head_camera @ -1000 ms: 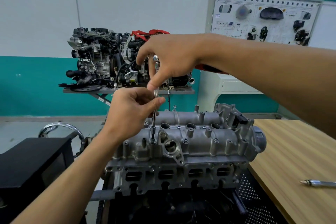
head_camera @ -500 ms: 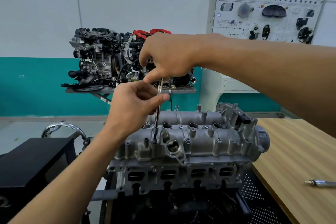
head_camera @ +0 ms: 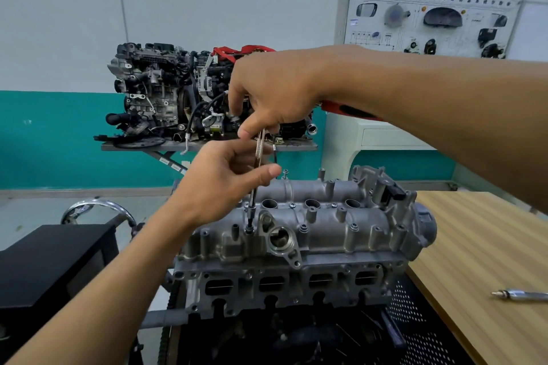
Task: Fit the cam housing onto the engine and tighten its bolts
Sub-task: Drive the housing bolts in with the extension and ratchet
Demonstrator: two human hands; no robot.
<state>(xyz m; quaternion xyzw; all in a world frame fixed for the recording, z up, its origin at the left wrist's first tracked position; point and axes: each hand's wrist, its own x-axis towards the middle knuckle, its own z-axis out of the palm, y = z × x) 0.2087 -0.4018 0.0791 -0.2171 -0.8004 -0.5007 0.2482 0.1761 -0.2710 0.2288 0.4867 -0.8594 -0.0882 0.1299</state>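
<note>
L hand (head_camera: 219,187) pinches driver (head_camera: 260,145) shaft, R hand (head_camera: 272,95) its top; I'd hold it plumb on bolt (head_camera: 248,230), no cross-threading.

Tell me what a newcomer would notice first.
At centre, the right hand pinches the top of a slim knurled steel driver and the left hand its shaft, its tip down on the grey cast-metal cam housing. A dark assembled engine sits on a stand behind.
</note>
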